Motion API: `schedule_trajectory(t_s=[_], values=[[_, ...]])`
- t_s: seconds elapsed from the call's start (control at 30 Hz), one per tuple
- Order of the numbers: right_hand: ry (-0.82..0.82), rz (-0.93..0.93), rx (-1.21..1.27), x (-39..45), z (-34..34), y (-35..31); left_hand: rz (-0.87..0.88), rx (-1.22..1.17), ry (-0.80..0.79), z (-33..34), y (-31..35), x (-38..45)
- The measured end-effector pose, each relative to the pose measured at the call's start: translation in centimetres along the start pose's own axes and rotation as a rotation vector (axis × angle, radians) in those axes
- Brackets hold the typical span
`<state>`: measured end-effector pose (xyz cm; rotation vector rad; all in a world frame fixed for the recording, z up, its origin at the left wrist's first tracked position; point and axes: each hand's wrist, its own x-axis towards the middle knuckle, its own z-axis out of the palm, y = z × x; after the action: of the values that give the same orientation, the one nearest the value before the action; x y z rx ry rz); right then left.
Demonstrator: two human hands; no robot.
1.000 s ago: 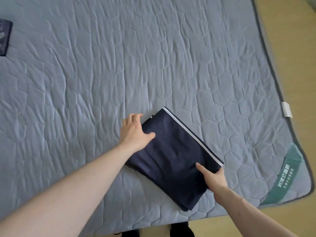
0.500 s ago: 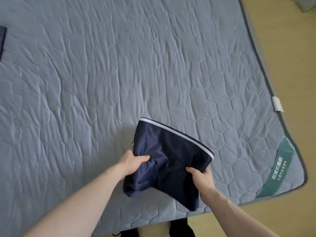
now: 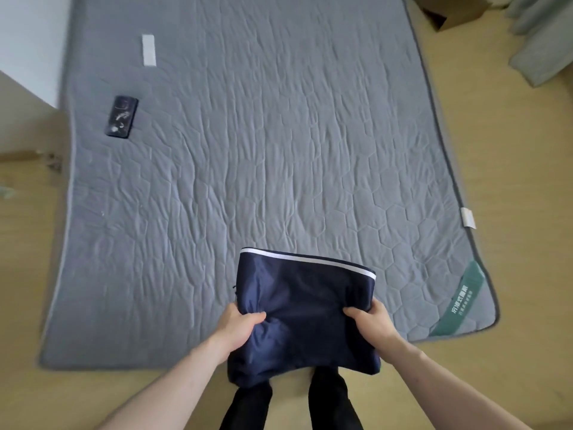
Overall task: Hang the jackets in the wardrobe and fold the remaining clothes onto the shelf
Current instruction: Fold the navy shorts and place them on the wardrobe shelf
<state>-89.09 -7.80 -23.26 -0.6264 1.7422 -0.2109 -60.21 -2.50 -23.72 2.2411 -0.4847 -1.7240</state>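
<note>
A folded navy garment (image 3: 305, 308) with a white stripe along its far edge is held up above the near edge of the grey quilted mattress (image 3: 248, 156). My left hand (image 3: 237, 325) grips its left side with the thumb on top. On the right side, my right hand (image 3: 370, 321) pinches the cloth the same way. The garment sags a little between both hands, and its near end hangs over my legs. No wardrobe or shelf is in view.
A dark phone (image 3: 122, 116) lies on the mattress at the far left, with a white label (image 3: 148, 50) beyond it. Wooden floor (image 3: 511, 212) surrounds the mattress. A cardboard box (image 3: 449, 10) and grey curtain (image 3: 539, 38) sit at the far right; a white wall stands far left.
Both hands closed on the folded garment and lifted it off the mattress toward me. The view pulled back, so more mattress and floor show.
</note>
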Motion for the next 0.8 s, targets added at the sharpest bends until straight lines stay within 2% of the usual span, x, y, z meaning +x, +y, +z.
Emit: schedule_trajectory(t_s=[0.2, 0.5, 0.63, 0.8], values=[[-0.052, -0.129, -0.052, -11.4, -1.3, -5.2, 0.204, 0.031, 0.077, -5.4, 3.5, -12.1], [-0.209, -0.471, -0.241, -22.1, -1.3, -15.2, 0.459, -0.245, 0.374, -11.1, 3.1, -28.4], [-0.345, -0.611, -0.375, -25.6, 1.9, -19.6, 0.614, -0.294, 0.522, -14.2, 1.2, -33.7], [-0.475, -0.773, -0.488, -30.8, 9.3, -23.4, 0.628, -0.357, 0.674, -18.9, -2.8, -38.7]])
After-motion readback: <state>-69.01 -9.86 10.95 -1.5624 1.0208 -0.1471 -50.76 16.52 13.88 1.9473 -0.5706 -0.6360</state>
